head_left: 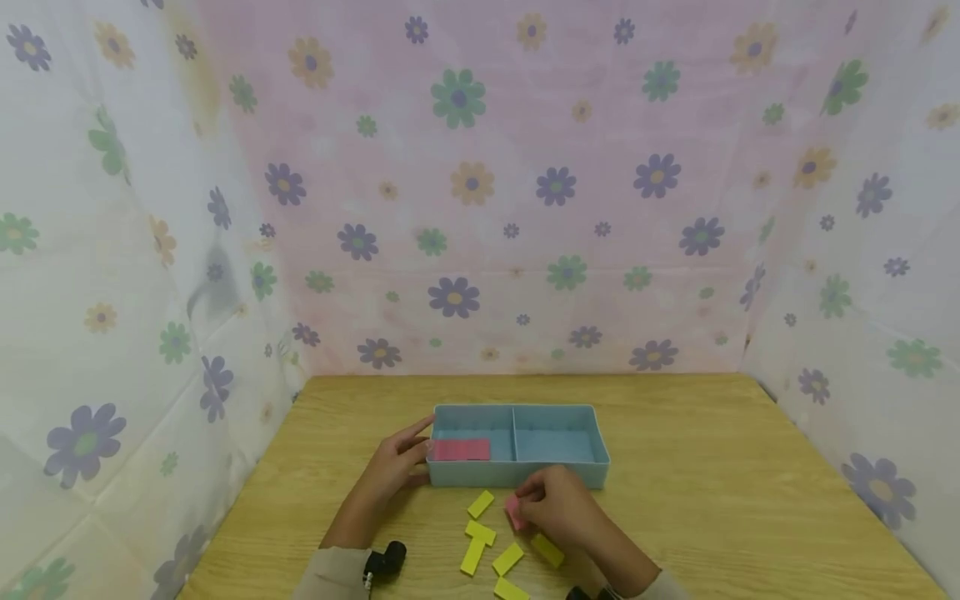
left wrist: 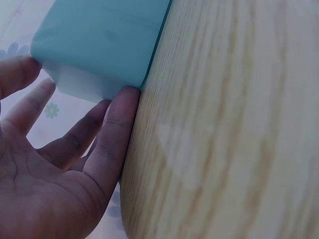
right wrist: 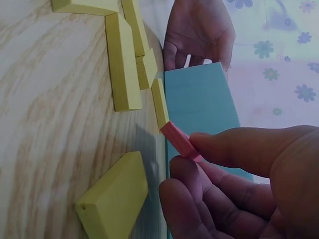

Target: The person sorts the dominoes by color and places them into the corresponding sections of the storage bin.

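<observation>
A light blue box (head_left: 472, 475) with two compartments stands on the table. Pink blocks (head_left: 461, 450) lie side by side in its left compartment, along the near wall. My left hand (head_left: 396, 465) rests its fingertips against the box's left end, the fingers fairly straight in the left wrist view. Between thumb and fingers my right hand (head_left: 558, 508) pinches a pink block (right wrist: 180, 141), held in front of the box near its middle. Several yellow blocks (head_left: 508, 558) lie scattered before the box, one of them (head_left: 547, 550) just under the right hand.
The wooden table (head_left: 697, 500) reaches back to a flowered cloth (head_left: 495, 208) that hangs behind and on both sides. A divider (head_left: 514, 433) splits the box. Black wrist gear (head_left: 390, 558) shows at the left sleeve.
</observation>
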A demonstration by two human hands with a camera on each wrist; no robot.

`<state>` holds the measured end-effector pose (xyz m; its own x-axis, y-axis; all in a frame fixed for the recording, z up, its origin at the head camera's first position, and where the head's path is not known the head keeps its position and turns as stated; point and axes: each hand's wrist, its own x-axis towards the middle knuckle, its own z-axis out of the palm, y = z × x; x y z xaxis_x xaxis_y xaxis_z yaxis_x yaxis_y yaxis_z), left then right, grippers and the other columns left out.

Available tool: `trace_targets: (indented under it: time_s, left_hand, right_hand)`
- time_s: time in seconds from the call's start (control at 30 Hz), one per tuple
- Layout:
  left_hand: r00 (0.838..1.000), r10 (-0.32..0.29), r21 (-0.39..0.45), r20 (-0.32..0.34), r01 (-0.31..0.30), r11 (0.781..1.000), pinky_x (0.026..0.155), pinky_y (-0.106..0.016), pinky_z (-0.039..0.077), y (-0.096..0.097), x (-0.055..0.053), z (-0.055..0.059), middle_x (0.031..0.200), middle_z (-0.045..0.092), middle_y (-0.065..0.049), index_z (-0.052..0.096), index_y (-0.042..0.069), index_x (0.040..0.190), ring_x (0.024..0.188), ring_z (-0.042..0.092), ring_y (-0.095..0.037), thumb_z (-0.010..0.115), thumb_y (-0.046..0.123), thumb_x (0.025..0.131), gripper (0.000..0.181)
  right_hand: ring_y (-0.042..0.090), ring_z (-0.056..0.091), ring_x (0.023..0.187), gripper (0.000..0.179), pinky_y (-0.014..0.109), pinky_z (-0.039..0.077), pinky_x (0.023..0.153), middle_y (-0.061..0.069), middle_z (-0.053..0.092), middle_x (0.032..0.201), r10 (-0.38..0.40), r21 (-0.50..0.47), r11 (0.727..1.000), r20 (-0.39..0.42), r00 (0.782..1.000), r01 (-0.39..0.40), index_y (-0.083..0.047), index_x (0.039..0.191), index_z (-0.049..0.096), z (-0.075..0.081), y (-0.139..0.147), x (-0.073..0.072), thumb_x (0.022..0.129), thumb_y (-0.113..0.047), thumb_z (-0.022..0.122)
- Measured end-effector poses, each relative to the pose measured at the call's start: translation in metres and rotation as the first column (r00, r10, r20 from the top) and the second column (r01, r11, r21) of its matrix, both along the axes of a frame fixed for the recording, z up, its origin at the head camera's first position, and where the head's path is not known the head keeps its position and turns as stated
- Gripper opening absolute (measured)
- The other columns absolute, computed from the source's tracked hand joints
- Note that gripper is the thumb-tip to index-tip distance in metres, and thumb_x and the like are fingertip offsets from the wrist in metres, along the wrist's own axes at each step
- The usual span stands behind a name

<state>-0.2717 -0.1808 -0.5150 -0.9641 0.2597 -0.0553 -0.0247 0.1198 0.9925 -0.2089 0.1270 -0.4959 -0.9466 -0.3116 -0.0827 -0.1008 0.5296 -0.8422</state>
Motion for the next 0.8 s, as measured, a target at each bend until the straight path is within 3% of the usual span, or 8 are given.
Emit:
trace_targets:
  time_s: [0.47, 0.8]
  left_hand:
    - [1.000, -0.014, -0.004, -0.011, 0.014, 1.000, 0.092, -0.049, 0.061, -0.001, 0.001, 0.000, 0.146, 0.055, -0.025, 0.040, 0.023, 0.161, 0.124, 0.065, -0.036, 0.055, 0.021, 0.109, 0.054]
    - [1.000, -0.024, 0.003, -0.005, 0.024, 1.000, 0.092, -0.049, 0.061, 0.000, 0.001, 0.000, 0.147, 0.054, -0.025, 0.038, 0.023, 0.162, 0.125, 0.065, -0.036, 0.054, 0.021, 0.109, 0.055]
  right_hand:
    - [0.014, 0.071, 0.082, 0.016, 0.031, 0.059, 0.067, 0.001, 0.078, 0.091, 0.013, -0.088, 0.996, 0.005, 1.000, -0.012, -0.008, 0.102, 0.081, 0.016, 0.001, 0.001, 0.090, -0.018, 0.078]
    - [0.020, 0.074, 0.077, 0.021, 0.035, 0.062, 0.067, 0.003, 0.078, 0.091, -0.042, -0.148, 0.988, -0.012, 0.999, 0.040, -0.007, 0.107, 0.080, 0.039, 0.000, -0.012, 0.092, -0.022, 0.078]
